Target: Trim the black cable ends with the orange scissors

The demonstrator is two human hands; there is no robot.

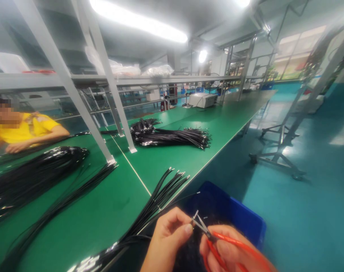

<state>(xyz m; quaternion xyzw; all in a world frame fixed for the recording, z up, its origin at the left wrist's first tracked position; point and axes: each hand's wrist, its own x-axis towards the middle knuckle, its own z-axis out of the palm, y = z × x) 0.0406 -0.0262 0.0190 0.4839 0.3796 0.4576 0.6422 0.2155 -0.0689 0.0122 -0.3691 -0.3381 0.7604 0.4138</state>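
My left hand (170,234) pinches the end of a thin cable (192,222) between thumb and forefinger; most of the cable is hidden by the fingers. In my right hand (227,247) is a pair of scissors (202,226) with red handles. Their blades are parted, and the tips are right at the cable end in my left fingertips. Beside my left hand, a bundle of black cables (157,198) with pale metallic tips lies along the edge of the green table (126,185). One single cable sticks out above my hands.
Below my hands stands a blue bin (237,211). More black cable bundles (174,136) lie on the table, with a large coil (47,162) at the left. Grey shelf posts (115,79) rise from the tabletop. A person in a yellow top (37,126) sits across at the left.
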